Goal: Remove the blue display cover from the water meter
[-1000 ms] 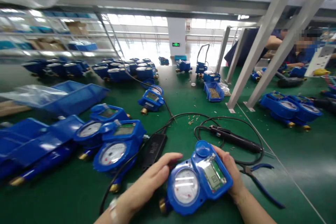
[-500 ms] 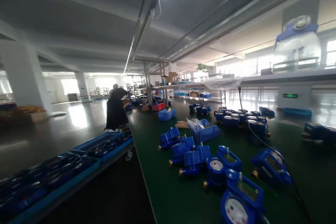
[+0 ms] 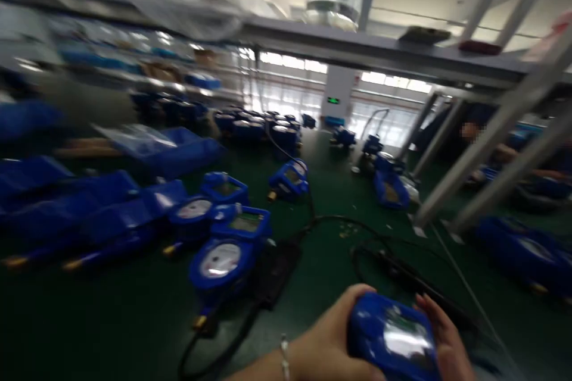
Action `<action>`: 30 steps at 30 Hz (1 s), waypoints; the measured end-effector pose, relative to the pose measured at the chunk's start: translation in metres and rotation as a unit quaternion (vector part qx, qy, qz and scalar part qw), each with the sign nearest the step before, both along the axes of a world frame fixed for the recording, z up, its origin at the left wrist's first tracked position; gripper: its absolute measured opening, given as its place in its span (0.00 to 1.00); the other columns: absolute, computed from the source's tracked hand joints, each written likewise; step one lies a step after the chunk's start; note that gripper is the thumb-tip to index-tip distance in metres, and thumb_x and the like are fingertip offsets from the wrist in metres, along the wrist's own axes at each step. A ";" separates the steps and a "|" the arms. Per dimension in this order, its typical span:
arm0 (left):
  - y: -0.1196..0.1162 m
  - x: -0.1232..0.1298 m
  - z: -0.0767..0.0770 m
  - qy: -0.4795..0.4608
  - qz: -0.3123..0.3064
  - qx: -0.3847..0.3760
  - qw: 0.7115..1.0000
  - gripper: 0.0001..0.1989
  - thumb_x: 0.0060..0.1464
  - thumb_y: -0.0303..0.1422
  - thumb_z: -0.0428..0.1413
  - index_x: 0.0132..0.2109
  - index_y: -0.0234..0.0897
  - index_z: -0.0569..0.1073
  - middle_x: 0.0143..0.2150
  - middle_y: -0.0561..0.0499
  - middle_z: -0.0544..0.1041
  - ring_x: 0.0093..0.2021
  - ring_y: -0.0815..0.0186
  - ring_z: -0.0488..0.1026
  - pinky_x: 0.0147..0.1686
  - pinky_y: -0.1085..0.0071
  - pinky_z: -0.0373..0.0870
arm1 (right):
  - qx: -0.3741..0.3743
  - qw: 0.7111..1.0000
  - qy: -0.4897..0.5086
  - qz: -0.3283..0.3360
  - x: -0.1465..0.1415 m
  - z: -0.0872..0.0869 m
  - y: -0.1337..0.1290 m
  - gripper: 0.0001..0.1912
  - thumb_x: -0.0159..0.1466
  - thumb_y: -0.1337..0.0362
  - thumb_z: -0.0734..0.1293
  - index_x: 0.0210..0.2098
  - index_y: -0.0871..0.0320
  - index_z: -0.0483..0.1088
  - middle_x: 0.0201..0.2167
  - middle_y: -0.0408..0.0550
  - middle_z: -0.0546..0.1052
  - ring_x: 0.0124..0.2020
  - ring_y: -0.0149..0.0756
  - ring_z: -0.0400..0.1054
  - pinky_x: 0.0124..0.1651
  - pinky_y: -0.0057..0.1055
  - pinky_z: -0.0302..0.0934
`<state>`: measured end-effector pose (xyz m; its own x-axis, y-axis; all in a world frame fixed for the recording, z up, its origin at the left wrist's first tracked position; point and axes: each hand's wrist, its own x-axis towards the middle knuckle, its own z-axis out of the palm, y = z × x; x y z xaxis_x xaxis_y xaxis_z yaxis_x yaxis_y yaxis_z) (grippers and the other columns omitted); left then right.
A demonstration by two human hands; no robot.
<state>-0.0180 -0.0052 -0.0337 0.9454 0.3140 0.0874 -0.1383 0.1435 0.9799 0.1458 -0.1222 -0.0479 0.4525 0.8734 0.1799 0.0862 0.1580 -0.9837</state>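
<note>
Nearest, at six o'clock, both hands grip a blue water meter (image 3: 392,338) above the green table (image 3: 111,321): the left hand (image 3: 333,339) wraps its left side, the right hand (image 3: 442,342) cups its right edge. At ten o'clock lie two more meters (image 3: 221,259) beside a black cable (image 3: 232,339). Farther, at eleven o'clock, sits a blue bin (image 3: 179,152). The view is blurred.

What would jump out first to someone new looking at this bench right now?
The blue water meter at bottom centre, held between the left hand and right hand. Then the many matching blue meters spread over the green bench to the left, with a black cable snaking between.
</note>
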 end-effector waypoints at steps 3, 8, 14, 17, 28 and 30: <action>0.011 0.009 -0.003 0.014 -0.054 -0.016 0.998 0.49 0.46 0.44 0.68 0.66 0.41 0.48 0.62 0.39 0.66 0.60 0.46 0.66 0.59 0.48 0.62 | -0.097 0.990 -0.100 -0.004 0.020 0.026 -0.031 0.51 0.54 0.29 0.62 0.67 0.49 0.47 0.68 0.54 0.52 0.69 0.58 0.45 0.68 0.59 0.45; 0.021 0.004 0.003 0.001 -0.051 0.044 0.998 0.45 0.51 0.41 0.64 0.67 0.41 0.46 0.64 0.40 0.63 0.62 0.48 0.64 0.61 0.51 0.61 | -0.190 0.908 -0.352 0.124 0.024 0.059 -0.012 0.46 0.55 0.52 0.74 0.66 0.46 0.48 0.66 0.50 0.57 0.68 0.53 0.49 0.67 0.55 0.50; 0.018 0.007 0.006 0.055 -0.016 0.092 0.994 0.46 0.46 0.38 0.65 0.66 0.39 0.50 0.65 0.41 0.61 0.62 0.46 0.62 0.62 0.52 0.60 | -0.005 0.910 -0.396 0.121 0.029 0.048 -0.004 0.40 0.59 0.51 0.71 0.64 0.50 0.52 0.60 0.51 0.64 0.61 0.49 0.59 0.64 0.47 0.57; 0.020 0.009 0.009 0.055 -0.016 0.099 0.993 0.45 0.44 0.39 0.65 0.65 0.38 0.53 0.63 0.41 0.63 0.61 0.47 0.63 0.62 0.52 0.59 | 0.003 0.910 -0.391 0.137 0.029 0.051 -0.004 0.38 0.60 0.53 0.71 0.64 0.50 0.53 0.60 0.51 0.64 0.60 0.48 0.59 0.62 0.46 0.58; 0.021 0.008 0.004 0.089 -0.011 0.136 0.987 0.44 0.48 0.40 0.63 0.65 0.45 0.48 0.59 0.46 0.68 0.55 0.51 0.69 0.56 0.57 0.67 | -0.127 0.911 -0.366 0.140 0.048 0.058 -0.022 0.57 0.50 0.44 0.76 0.68 0.50 0.42 0.66 0.55 0.55 0.66 0.52 0.52 0.67 0.48 0.54; 0.020 0.010 0.005 0.106 0.012 0.135 0.985 0.44 0.47 0.38 0.63 0.65 0.47 0.48 0.59 0.47 0.68 0.54 0.50 0.69 0.55 0.57 0.66 | -0.105 0.931 -0.325 0.125 0.053 0.046 -0.029 0.52 0.55 0.46 0.74 0.68 0.51 0.43 0.64 0.57 0.58 0.64 0.50 0.56 0.65 0.48 0.57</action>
<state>-0.0082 0.0144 -0.0283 0.9439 0.3291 -0.0282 0.0738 -0.1270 0.9891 0.1993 -0.1512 -0.0015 0.0855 0.9836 0.1591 0.6614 0.0634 -0.7473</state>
